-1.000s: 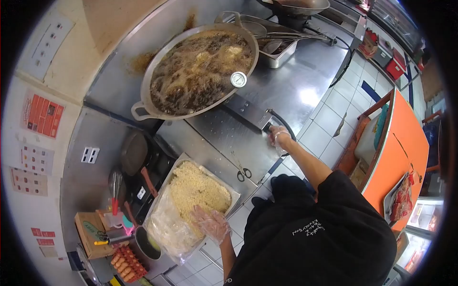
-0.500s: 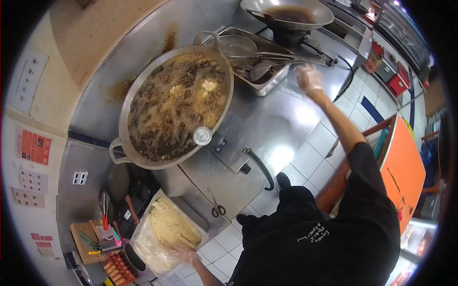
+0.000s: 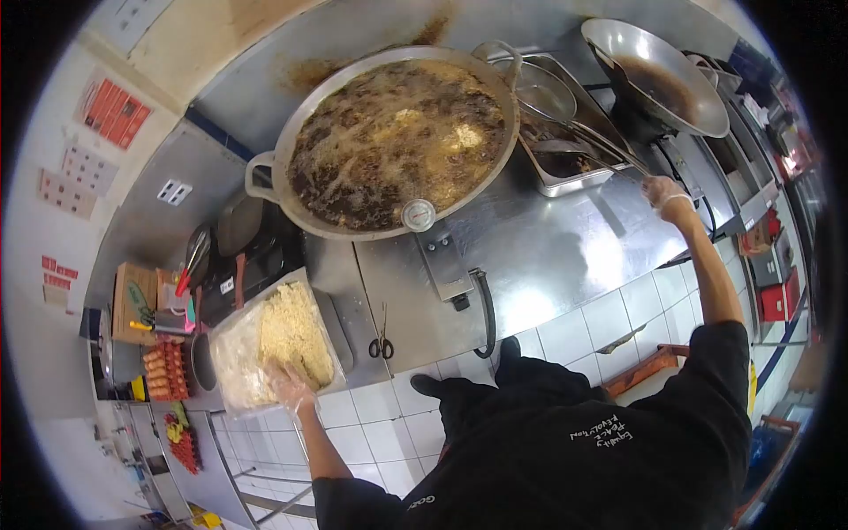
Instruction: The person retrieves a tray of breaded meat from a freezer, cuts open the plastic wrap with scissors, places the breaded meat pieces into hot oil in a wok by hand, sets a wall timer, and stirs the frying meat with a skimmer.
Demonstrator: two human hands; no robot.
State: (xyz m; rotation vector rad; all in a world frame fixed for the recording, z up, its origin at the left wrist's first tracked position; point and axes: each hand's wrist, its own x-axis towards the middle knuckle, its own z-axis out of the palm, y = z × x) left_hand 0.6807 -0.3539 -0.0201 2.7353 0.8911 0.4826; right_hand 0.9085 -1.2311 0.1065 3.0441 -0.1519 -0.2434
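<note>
My right hand, in a clear plastic glove, has its fingers closed at the handle ends of the long utensils that lean from a metal tray. A strainer and a ladle lie over that tray. My left hand, also gloved, rests with its fingers spread on the pale crumbs in a plastic-lined tray. Dark oil bubbles around pale pieces in a wide two-handled pan, and a round thermometer sits at its near rim.
Black-handled scissors lie on the steel counter. A burner control box with a black hose stands before the pan. A wok is at the back right. Egg trays and a cardboard box sit at the left.
My right hand has gone from the burner control to the utensil handles at the right. My left hand has stayed at the crumbs. The view has shifted and turned.
</note>
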